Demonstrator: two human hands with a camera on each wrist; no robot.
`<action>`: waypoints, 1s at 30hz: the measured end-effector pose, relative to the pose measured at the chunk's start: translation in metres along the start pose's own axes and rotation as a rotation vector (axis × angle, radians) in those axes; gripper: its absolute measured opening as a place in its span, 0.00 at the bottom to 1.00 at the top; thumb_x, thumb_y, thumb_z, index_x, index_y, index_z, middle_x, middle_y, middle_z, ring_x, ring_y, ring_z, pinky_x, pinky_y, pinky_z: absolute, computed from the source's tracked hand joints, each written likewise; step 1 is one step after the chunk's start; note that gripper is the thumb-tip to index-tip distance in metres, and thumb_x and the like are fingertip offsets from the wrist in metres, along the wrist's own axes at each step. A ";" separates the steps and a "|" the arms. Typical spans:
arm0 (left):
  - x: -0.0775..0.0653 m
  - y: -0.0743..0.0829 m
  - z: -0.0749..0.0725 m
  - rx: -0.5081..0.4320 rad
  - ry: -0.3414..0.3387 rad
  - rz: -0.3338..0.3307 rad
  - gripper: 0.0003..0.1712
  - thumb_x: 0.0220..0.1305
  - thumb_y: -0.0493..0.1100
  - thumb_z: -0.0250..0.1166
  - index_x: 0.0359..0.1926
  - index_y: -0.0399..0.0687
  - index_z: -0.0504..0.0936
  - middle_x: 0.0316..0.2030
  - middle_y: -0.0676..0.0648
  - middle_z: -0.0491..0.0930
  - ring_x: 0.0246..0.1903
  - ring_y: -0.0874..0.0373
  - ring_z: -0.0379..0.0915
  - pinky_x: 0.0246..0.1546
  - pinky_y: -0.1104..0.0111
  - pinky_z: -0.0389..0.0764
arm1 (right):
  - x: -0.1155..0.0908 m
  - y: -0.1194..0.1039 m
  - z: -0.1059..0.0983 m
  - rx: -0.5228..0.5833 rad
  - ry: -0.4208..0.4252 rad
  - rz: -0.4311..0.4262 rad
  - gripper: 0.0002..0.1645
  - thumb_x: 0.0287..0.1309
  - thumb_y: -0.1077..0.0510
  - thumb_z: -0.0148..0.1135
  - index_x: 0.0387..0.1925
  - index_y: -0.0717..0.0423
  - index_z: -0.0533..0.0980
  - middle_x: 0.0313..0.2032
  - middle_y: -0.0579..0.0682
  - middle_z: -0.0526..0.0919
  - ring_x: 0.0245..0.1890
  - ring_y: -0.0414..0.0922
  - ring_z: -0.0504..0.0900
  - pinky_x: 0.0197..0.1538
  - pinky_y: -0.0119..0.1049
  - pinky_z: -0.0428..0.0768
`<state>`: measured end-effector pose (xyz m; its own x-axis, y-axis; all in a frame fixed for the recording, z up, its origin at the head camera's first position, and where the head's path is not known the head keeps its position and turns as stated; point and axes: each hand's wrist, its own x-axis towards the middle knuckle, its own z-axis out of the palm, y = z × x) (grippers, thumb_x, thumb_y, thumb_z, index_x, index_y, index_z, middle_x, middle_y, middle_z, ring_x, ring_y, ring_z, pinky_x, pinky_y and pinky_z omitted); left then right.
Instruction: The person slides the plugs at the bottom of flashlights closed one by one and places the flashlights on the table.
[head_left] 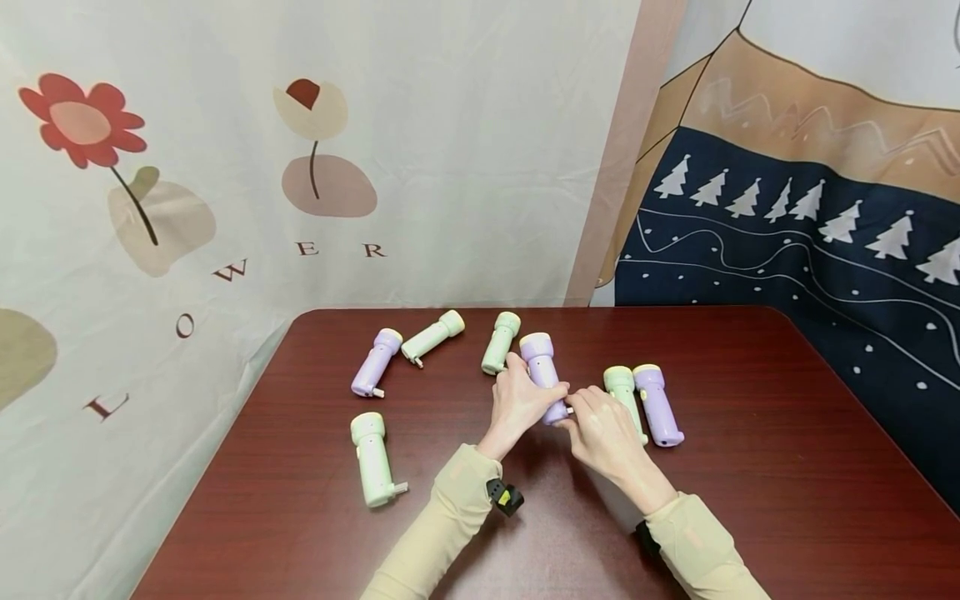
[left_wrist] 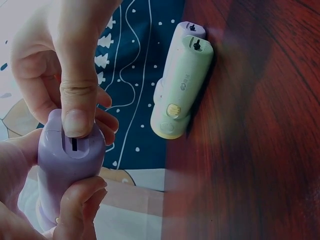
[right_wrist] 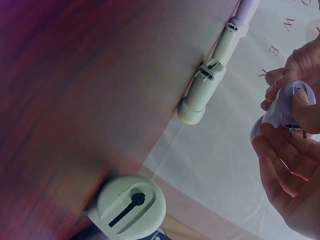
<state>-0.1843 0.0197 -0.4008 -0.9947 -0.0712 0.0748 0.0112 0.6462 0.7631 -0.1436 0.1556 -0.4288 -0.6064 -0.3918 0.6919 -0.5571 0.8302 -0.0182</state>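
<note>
A purple flashlight (head_left: 540, 360) is held over the table, its wide head pointing away and its tail toward the person. My left hand (head_left: 517, 398) grips it round the body, thumb on the near side. At the tail is my right hand (head_left: 609, 433); its thumb (left_wrist: 77, 122) presses beside the slot in the end cap, and its fingers curl close by. Two metal plug prongs (right_wrist: 291, 131) stick out of the tail in the right wrist view. Just right of the right hand, a green flashlight (head_left: 619, 382) and another purple flashlight (head_left: 657, 406) lie side by side.
On the brown table (head_left: 300, 550), a green flashlight (head_left: 500, 343) lies behind the left hand. Farther left are a green flashlight (head_left: 433, 337), a purple flashlight (head_left: 375, 367) and, nearer, a green flashlight (head_left: 372, 462) with its plug folded out. A printed curtain (head_left: 465, 167) hangs behind.
</note>
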 end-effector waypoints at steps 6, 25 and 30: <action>0.000 -0.001 0.000 -0.001 -0.001 0.003 0.32 0.36 0.57 0.72 0.35 0.45 0.66 0.25 0.46 0.74 0.25 0.52 0.73 0.23 0.70 0.69 | 0.000 0.000 -0.001 0.002 -0.001 -0.004 0.13 0.36 0.59 0.71 0.24 0.58 0.73 0.20 0.47 0.74 0.23 0.44 0.70 0.28 0.35 0.69; -0.001 0.002 0.001 0.019 -0.004 0.003 0.33 0.35 0.56 0.73 0.36 0.45 0.66 0.26 0.46 0.74 0.27 0.50 0.74 0.24 0.68 0.70 | 0.002 -0.001 -0.003 -0.035 -0.011 -0.010 0.17 0.36 0.53 0.72 0.22 0.58 0.73 0.18 0.48 0.71 0.21 0.45 0.69 0.25 0.36 0.69; -0.001 0.002 0.001 0.029 -0.016 -0.006 0.34 0.35 0.57 0.73 0.37 0.45 0.66 0.27 0.45 0.74 0.28 0.49 0.74 0.25 0.67 0.70 | 0.002 -0.001 -0.004 -0.052 -0.044 0.004 0.19 0.37 0.49 0.72 0.22 0.57 0.73 0.18 0.47 0.71 0.21 0.44 0.69 0.26 0.35 0.68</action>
<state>-0.1833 0.0222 -0.4001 -0.9962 -0.0629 0.0601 0.0028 0.6678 0.7444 -0.1420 0.1554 -0.4244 -0.6335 -0.4050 0.6592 -0.5257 0.8505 0.0174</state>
